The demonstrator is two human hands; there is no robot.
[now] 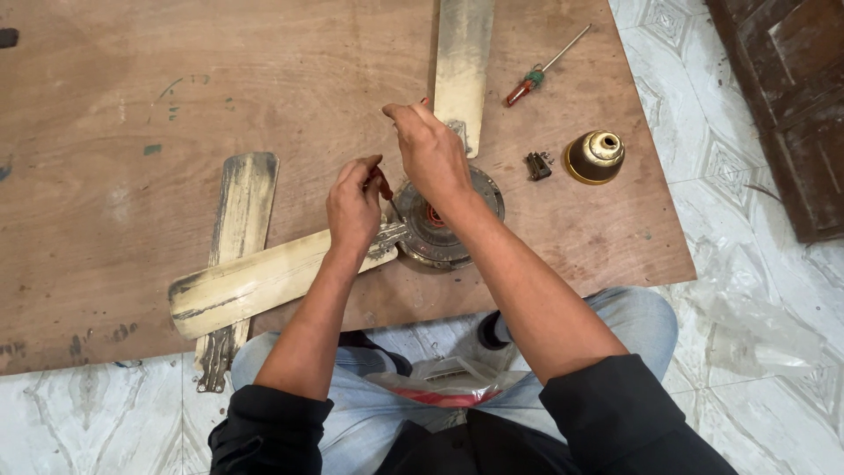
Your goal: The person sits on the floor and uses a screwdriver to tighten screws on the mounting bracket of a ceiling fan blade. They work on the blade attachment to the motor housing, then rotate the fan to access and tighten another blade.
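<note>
Fan motor: round grey metal hub [457, 230], two cream blades attached, one blade [236, 255] loose at nine o'clock.
Left hand [353, 209]: I pinched a red-handled screwdriver [384, 186].
Right hand [431, 151]: clenched, contents hidden.

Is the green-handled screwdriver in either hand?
No, the green-handled screwdriver lies on the plywood board, apart from both hands.

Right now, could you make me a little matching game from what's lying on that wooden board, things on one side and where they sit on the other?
Things:
1. screwdriver
2. brass-coloured cup
3. loose fan blade
4. fan motor

Places:
A. under the two hands
B. far edge of the board, right of the upright blade
C. left, partly beneath another blade
D. right of the motor, near the small dark part

Pairs: 1-B, 2-D, 3-C, 4-A
</note>
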